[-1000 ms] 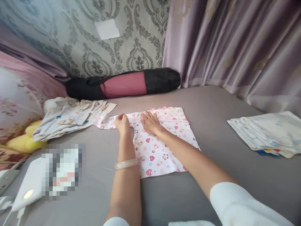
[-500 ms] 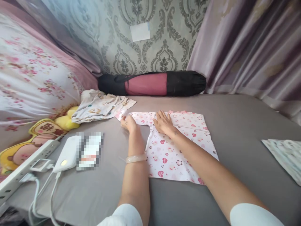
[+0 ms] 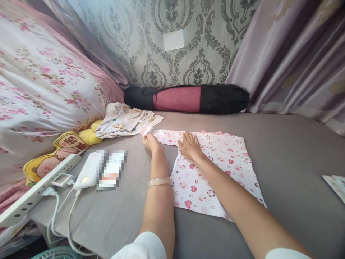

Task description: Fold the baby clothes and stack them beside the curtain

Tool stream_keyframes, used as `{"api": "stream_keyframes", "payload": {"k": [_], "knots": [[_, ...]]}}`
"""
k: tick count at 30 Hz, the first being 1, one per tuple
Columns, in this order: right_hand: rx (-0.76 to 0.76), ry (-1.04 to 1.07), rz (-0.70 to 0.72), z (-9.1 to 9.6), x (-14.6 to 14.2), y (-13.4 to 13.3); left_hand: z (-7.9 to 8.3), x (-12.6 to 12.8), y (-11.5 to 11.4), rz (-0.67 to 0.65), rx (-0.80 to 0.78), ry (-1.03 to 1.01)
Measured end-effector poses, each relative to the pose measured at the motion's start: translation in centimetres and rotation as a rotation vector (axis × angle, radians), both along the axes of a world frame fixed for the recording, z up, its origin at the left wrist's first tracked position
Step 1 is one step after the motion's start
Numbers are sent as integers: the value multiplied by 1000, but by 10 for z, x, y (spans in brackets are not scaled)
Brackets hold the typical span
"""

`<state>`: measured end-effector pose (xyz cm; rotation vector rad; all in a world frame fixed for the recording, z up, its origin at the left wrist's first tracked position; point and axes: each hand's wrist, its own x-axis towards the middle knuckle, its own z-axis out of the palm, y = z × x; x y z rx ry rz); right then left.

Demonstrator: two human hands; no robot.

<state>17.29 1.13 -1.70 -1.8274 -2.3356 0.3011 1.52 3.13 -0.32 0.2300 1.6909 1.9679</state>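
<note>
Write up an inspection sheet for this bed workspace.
Surface: grey bed.
Job's things: heart-print garment spread out, one sleeve pointing towards the clothes pile.
Clutter: power bank, plush toy, folded cloth at the right edge.
Hands: left hand closed on the garment's sleeve end; right hand open, flat on the garment.
Cables: power strip at the left edge; white cables hang off the bed.
Surroundings: floral quilt, bagged roll against the wall, curtain.
</note>
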Motion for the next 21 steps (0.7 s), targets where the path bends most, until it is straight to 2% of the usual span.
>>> {"api": "stream_keyframes", "payload": {"k": [3, 9, 13, 21], "knots": [[11, -12, -3, -3, 0, 1, 9, 3, -2, 69, -38, -128], [22, -13, -4, -5, 0, 1, 17, 4, -3, 10, -42, -178], [30, -9, -4, -6, 0, 1, 17, 4, 0, -37, -70, -325], [75, 13, -4, -8, -1, -1, 19, 1, 3, 48, 73, -409]]}}
